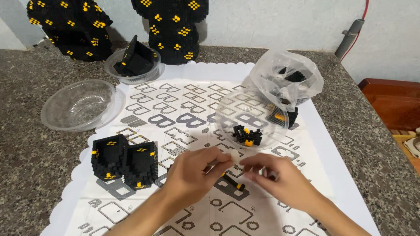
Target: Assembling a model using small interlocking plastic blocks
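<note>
My left hand (194,172) and my right hand (280,177) meet low in the middle of the view, fingertips pinched together on a small pale piece (236,156). Just under them a short black and yellow brick strip (232,181) lies on the white instruction sheet (144,113). A clear bowl (227,118) with several loose black and yellow bricks stands just beyond my hands. Two black brick blocks with yellow spots (124,164) stand left of my left hand.
An empty clear bowl (78,105) sits at the left. Another bowl with a black brick part (133,61) stands behind the sheet. Two tall black and yellow brick builds (74,26) lean at the wall. A plastic bag (286,76) holds more bricks. The stone counter (372,140) ends at the right.
</note>
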